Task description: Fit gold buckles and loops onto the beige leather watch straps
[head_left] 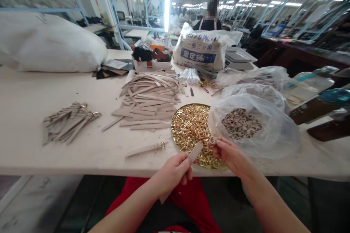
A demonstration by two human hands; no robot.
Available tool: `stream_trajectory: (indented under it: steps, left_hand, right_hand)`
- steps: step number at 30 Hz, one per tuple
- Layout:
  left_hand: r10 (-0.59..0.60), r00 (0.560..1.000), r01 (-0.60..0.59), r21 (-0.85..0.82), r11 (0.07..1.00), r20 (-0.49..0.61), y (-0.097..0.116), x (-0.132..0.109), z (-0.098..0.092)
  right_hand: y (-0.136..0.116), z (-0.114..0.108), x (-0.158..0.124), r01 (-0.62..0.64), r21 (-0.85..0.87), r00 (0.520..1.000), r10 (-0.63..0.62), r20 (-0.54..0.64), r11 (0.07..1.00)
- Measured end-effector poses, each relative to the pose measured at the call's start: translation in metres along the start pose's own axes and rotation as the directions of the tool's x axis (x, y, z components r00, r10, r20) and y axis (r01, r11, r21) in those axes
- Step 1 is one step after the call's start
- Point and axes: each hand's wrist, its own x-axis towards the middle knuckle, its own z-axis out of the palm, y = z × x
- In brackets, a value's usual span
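Observation:
My left hand (176, 170) is closed round a beige strap (195, 152), whose rounded end points up and to the right. Between the fingertips of my right hand (228, 154) is a small beige loop (212, 140), held just right of the strap's end and apart from it. Below both hands lies a round gold tray (173, 136) heaped with gold buckles (191, 122). To its right an open clear plastic bag (281, 133) holds many similar loops (242, 123). Left of the tray, a strap with a gold buckle (146, 149) lies by itself on the table.
A large pile of beige straps (150, 98) lies behind the tray. Buckled straps (69, 122) are bunched at the left. White sacks (202, 51) and small tools (203, 86) sit farther back. The table's front edge (104, 172) runs close to me. A person (209, 23) is in the background.

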Motion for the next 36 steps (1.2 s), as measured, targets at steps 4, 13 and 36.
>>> stream_trajectory:
  steps: [4,13,36]
  left_hand:
    - [0.022,0.996,-0.014,0.109,0.994,-0.081,-0.009,0.002,-0.003]
    - [-0.097,0.994,0.105,0.203,0.973,-0.051,-0.016,-0.011,-0.018]
    - [-0.159,0.987,0.153,-0.175,0.973,-0.021,-0.027,-0.013,-0.021]
  right_hand:
    - [0.006,0.047,-0.014,-0.120,0.247,0.987,0.090,0.130,0.962]
    - [0.024,0.058,-0.008,-0.042,0.041,0.993,0.037,0.112,0.998]
    - [0.029,0.076,-0.012,-0.227,0.401,0.974,0.204,0.099,0.887]
